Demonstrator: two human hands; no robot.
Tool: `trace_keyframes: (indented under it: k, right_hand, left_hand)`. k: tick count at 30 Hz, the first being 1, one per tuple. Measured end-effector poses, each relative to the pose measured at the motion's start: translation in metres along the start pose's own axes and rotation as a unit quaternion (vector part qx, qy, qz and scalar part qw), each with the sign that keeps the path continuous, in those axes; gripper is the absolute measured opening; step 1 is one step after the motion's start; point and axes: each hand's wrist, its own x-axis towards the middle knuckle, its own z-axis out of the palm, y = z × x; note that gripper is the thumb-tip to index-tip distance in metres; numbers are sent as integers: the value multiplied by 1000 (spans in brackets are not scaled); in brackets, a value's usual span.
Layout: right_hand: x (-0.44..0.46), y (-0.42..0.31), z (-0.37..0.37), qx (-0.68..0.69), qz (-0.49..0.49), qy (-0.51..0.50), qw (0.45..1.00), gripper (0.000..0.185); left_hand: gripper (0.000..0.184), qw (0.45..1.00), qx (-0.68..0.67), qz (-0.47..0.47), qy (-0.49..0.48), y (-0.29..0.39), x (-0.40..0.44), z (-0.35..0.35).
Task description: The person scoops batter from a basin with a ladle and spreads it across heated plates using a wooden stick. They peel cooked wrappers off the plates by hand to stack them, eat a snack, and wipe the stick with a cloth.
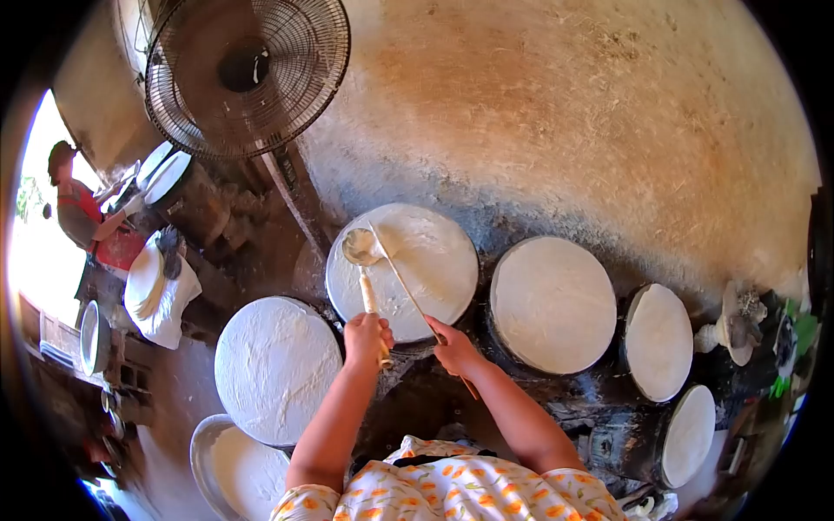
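While the left hand [363,337] grips a ladle [368,293], the right hand [456,350] holds a stick [399,273]; the central disc [439,269] looks part-smoothed.

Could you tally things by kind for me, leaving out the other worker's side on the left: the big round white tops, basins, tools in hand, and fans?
Round white tops: 5
Basin: 1
Ladle, in the left hand: 1
Stick, in the right hand: 1
Fan: 1
Total: 9
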Motion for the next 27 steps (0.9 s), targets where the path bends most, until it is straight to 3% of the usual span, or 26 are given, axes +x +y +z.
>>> trace_keyframes:
  k: [2, 3, 5, 6, 8, 9, 11, 12, 13, 15, 16, 17, 19, 21, 23, 26, 27]
  right_hand:
    - [-10, -6, -10, -7, -52, 29, 998, 67]
    - [-15, -24, 0, -7, -56, 26, 998, 67]
    - [-37, -49, -16, -160, -54, 57, 984, 63]
    - [-42, -61, -13, -156, -56, 53, 985, 63]
    - [-49, -75, -15, -336, -94, 82, 934, 60]
    - [-47, -68, -13, -339, -95, 77, 933, 60]
    - [-23, -40, -13, -242, -163, 196, 936, 59]
    - [-15, -34, -14, -167, -171, 208, 949, 61]
    - [-7, -26, -18, -139, -83, 202, 966, 62]
    - [10, 2, -20, -164, -21, 203, 965, 63]
    - [5, -9, -21, -174, 42, 139, 974, 65]
    - [2, -7, -17, -175, 41, 136, 974, 65]
    - [-7, -11, -10, -276, 11, 20, 961, 66]
    - [-9, -18, -14, -275, 28, -13, 961, 64]
    - [0, 1, -33, -231, -37, 46, 971, 61]
    - [14, 15, -36, -187, -11, 197, 962, 60]
    - [19, 17, -33, -197, -50, 188, 961, 63]
  left_hand:
    - [18, 987, -137, -32, -74, 8, -3, -19]
    - [18, 987, -138, -28, -72, 24, -14, -44]
    - [18, 938, -303, -46, -163, 30, -44, -58]
    - [23, 961, -238, 2, -137, 30, -54, -65]
    - [25, 969, -217, 8, -117, 36, -75, -58]
    - [26, 977, -192, 12, -97, 39, -83, -57]
    - [30, 959, -250, -27, -133, 46, -78, -69]
    - [32, 887, -389, -112, -222, 52, -82, -77]
    - [35, 779, -514, -190, -304, 56, -85, -82]
    - [43, 756, -532, -158, -348, 61, -103, -92]
    - [46, 739, -544, -125, -377, 67, -115, -98]
    - [49, 723, -553, -93, -404, 74, -128, -106]
    - [52, 722, -549, -27, -420, 86, -154, -131]
    - [53, 751, -519, 50, -404, 101, -182, -166]
    - [50, 777, -484, 118, -384, 113, -212, -206]
    - [43, 823, -431, 237, -286, 115, -257, -263]
    - [43, 830, -418, 268, -253, 109, -266, -276]
